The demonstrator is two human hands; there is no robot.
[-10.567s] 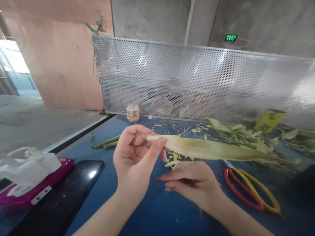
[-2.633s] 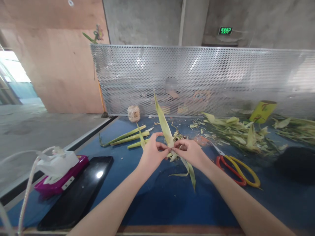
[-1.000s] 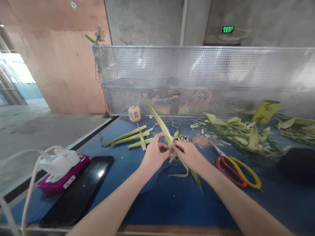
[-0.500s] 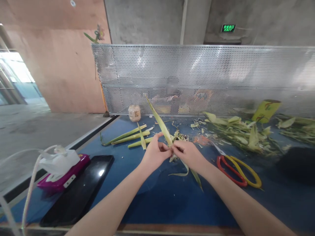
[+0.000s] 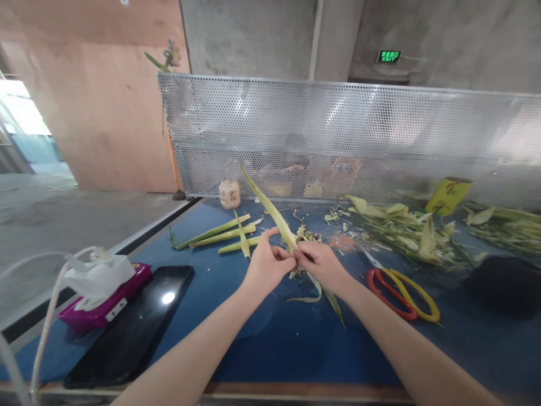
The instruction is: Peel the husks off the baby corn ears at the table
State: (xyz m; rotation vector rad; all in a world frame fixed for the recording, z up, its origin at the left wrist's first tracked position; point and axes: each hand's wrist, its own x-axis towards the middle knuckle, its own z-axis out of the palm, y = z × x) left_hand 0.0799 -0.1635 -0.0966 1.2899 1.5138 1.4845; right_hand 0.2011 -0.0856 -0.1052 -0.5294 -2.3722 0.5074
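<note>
A long, pale green, pointed leaf (image 5: 273, 213) rises up and to the left from between my hands. My left hand (image 5: 270, 262) pinches its lower part with thumb and fingers. Right beside it, my right hand (image 5: 318, 264) is closed on the same leaf, fingertips nearly touching the left ones. Thin leaf ends (image 5: 333, 307) hang below my right hand. Behind the hands lies a small heap of plant scraps (image 5: 306, 234), partly hidden. To the left rest several cut green stalks (image 5: 222, 234), with another pointed leaf (image 5: 242, 237) lying across them.
Scissors (image 5: 397, 293) with red and yellow handles lie at right, near a pile of leaves (image 5: 401, 225) and a yellow-green container (image 5: 448, 196). At left are a black phone (image 5: 131, 321) and a purple tissue box (image 5: 105, 299). A jar (image 5: 229, 194) stands before the perforated metal screen (image 5: 253, 124).
The view has shifted slightly, and the leaf's tip leans a little further left. Both hands keep their hold on it.
</note>
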